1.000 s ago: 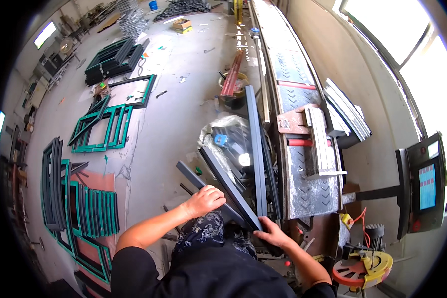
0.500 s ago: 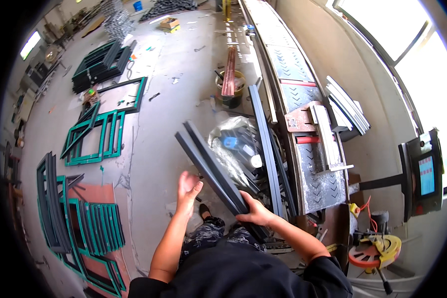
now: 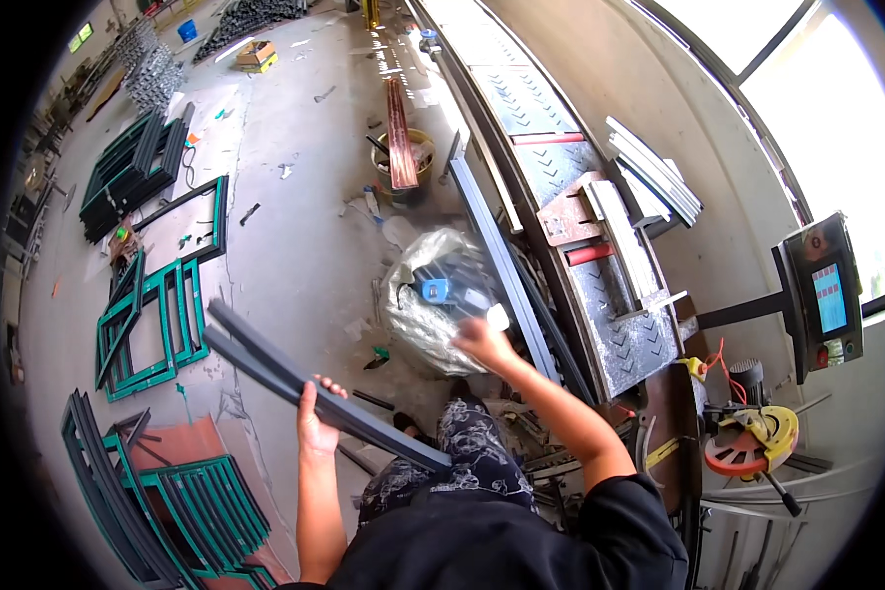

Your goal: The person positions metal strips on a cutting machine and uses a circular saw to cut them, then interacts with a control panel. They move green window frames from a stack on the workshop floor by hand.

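Observation:
Two long dark grey profile bars (image 3: 305, 385) lie side by side, slanting from my lap up to the far left. My left hand (image 3: 321, 418) is closed around them near their middle, thumb on top. My right hand (image 3: 482, 344) is off the bars, in front of a clear plastic bag (image 3: 403, 320). Motion smears its fingers, and whether it touches the bag I cannot tell. A blue item (image 3: 435, 291) and dark contents show in the bag. Just right of it leans a long grey-blue profile (image 3: 501, 265).
A roller conveyor (image 3: 615, 334) with red rollers runs along the right. Beside it stand a screen on an arm (image 3: 828, 295) and a red-yellow machine part (image 3: 752, 442). A bucket (image 3: 418, 157) stands ahead. Green-edged frames (image 3: 206, 506) lie stacked on the left floor.
My left hand has taken hold of the bars, and they have swung left and lower. My right hand has let go of them and moved forward toward the bag. The view has shifted.

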`<control>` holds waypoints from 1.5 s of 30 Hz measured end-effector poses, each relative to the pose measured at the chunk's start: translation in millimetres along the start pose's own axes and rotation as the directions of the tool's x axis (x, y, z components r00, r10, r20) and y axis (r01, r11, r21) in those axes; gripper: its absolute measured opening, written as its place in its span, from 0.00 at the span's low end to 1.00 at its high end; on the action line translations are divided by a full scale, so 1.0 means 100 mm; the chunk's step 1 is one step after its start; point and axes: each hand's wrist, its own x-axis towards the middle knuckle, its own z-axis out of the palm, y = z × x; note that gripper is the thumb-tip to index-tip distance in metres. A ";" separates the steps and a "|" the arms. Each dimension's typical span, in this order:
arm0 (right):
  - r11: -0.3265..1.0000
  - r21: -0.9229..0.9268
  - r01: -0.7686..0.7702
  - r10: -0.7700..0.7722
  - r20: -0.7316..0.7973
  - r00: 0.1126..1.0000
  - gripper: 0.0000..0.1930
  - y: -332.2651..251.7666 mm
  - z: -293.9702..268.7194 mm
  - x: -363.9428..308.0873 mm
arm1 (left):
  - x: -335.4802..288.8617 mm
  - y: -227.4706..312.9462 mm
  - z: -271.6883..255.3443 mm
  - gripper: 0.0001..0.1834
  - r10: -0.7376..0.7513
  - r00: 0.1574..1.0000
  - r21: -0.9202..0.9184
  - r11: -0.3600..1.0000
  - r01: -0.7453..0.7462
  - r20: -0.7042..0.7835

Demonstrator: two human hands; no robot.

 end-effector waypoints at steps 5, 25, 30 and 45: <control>0.829 -0.418 -0.372 0.216 -0.375 0.902 0.45 1.35 -0.69 1.13 | 0.15 -0.06 -0.32 0.14 0.014 0.973 -0.026 0.999 -0.020 -0.230; 0.751 -0.456 -0.477 0.209 -0.520 0.828 0.45 1.35 -0.78 2.17 | 0.16 -0.58 -0.06 0.12 -0.006 0.755 -0.010 1.000 -0.001 -0.655; 0.844 -0.410 -0.347 0.179 -0.394 0.902 0.40 1.62 -0.99 2.27 | 0.34 -0.61 0.02 0.13 -0.022 0.738 0.042 0.997 0.069 -0.675; 0.990 0.107 -0.093 0.121 -0.302 0.946 0.26 1.31 -1.42 1.94 | 0.29 -0.45 -0.36 0.13 0.007 0.763 0.018 1.000 0.006 -0.647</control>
